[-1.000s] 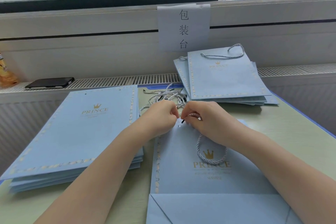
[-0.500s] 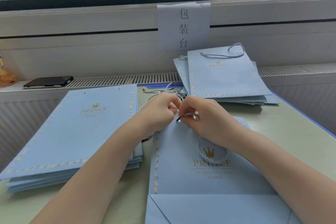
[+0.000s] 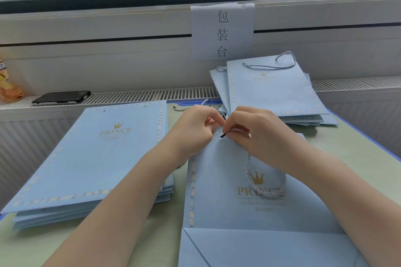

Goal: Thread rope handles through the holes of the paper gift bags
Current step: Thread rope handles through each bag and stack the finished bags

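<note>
**paperfold_92:** So, working from the near edge out: the bag being worked on (image 3: 230, 206) lies flat on the table (image 3: 368, 154), folded bottom toward the person, top edge at the far end under both hands. A loop of the rope handle (image 3: 263, 193) already trails over the printed crown, so I'd guess one end is through and the second is going in now.

**knotty_mike:** Which hand has the rope?

**paperfold_92:** The right hand (image 3: 260, 134). It pinches the cord just behind the black tip (image 3: 223, 136), which pokes out to the left and a bit toward the near side. The rope's long axis there runs roughly right to left, along the bag's top edge. The left hand (image 3: 195, 130) has its fingers curled at that same edge, almost touching the right. It looks to be pinching the paper, though I can't make out the hole itself.

**knotty_mike:** So the hole's to the left of the tip?

**paperfold_92:** My read, yes: just beside it, under the left fingertips. The right hand is the one to push.

**knotty_mike:** And further out?

**paperfold_92:** Unthreaded bags (image 3: 93, 158) stacked on the left, spare ropes (image 3: 188, 108) just beyond the hands, and finished bags (image 3: 273, 89) far right.
</note>
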